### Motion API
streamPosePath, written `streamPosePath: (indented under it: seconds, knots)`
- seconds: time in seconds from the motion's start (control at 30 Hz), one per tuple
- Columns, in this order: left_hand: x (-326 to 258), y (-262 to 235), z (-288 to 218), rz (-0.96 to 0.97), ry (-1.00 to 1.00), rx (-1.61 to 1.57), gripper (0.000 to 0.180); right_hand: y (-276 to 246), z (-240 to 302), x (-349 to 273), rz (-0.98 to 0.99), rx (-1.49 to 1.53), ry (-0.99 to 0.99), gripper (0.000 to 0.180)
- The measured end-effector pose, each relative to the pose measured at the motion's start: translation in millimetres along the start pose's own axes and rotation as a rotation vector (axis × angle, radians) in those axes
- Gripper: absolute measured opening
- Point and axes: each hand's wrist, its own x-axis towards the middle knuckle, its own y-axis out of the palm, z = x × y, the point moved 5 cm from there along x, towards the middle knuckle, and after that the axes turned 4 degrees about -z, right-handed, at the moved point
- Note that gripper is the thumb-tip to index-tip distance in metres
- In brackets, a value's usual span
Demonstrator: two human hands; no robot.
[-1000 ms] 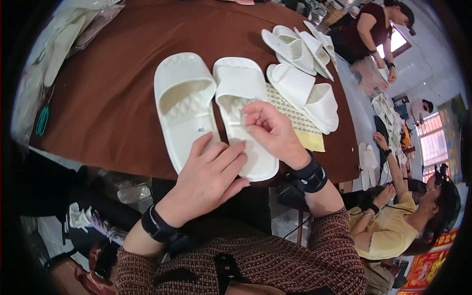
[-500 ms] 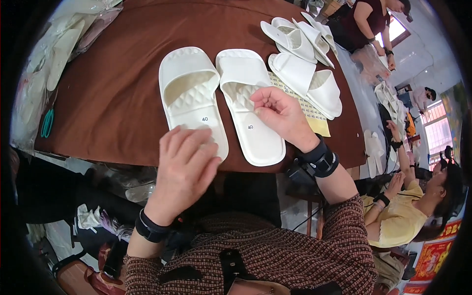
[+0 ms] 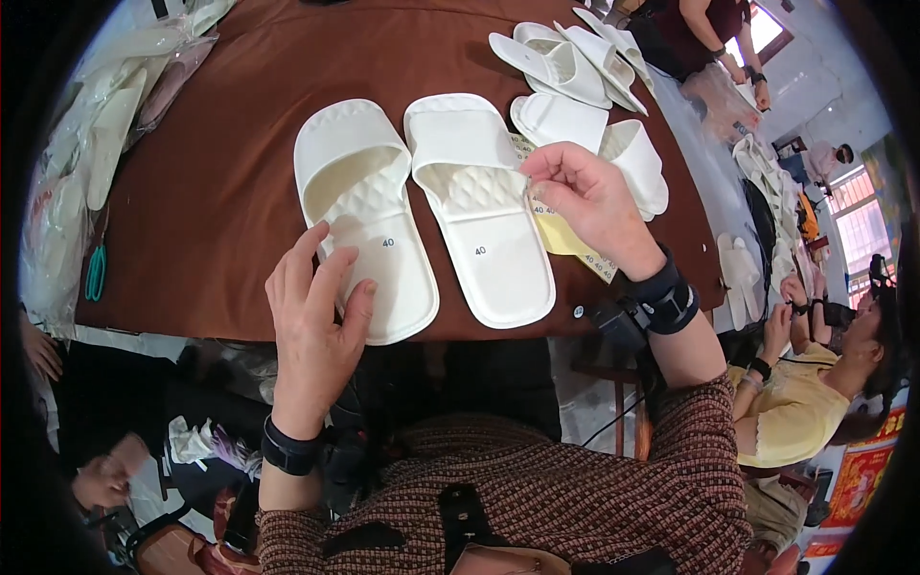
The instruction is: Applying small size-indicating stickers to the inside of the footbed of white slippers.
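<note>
Two white slippers lie side by side at the table's front edge, a left slipper (image 3: 369, 220) and a right slipper (image 3: 494, 273), toes pointing away from me and heels nearest. Each has a quilted insole with a small dark printed mark. My left hand (image 3: 321, 316) is open, fingers spread at the near left side of the left slipper. My right hand (image 3: 589, 201) is closed in a pinch beside the right slipper, over a yellow sticker sheet (image 3: 563, 236) with rows of small labels. Anything between the right fingertips is too small to make out.
More white slippers (image 3: 561, 72) are piled at the far right. Plastic-wrapped slippers (image 3: 120, 139) and teal-handled scissors (image 3: 96, 273) lie at the left of the brown tablecloth (image 3: 211, 192). A small round sticker (image 3: 578, 311) is near the front edge. Other people work at the right.
My right hand has moved right, from over the right slipper to the sticker sheet, which has shifted nearer. My left hand has moved left and its fingers have spread. The view has shifted slightly.
</note>
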Motion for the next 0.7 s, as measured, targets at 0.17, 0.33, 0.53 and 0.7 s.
streamPosePath:
  seconds: [0.17,0.33,0.53,0.7]
  knots:
    - [9,2,4,0.023,-0.022,-0.004,0.033,-5,-5,3,0.007,-0.086,-0.003,0.022]
    - [20,6,9,-0.01,0.022,0.02,0.032,-2,-16,5,0.016,-0.134,0.03,0.024]
    - [28,11,14,0.002,0.058,0.037,0.032,0,-17,7,0.033,-0.279,-0.004,0.031]
    - [27,16,21,0.046,0.041,0.038,0.039,3,-17,12,0.068,-0.339,0.044,0.036]
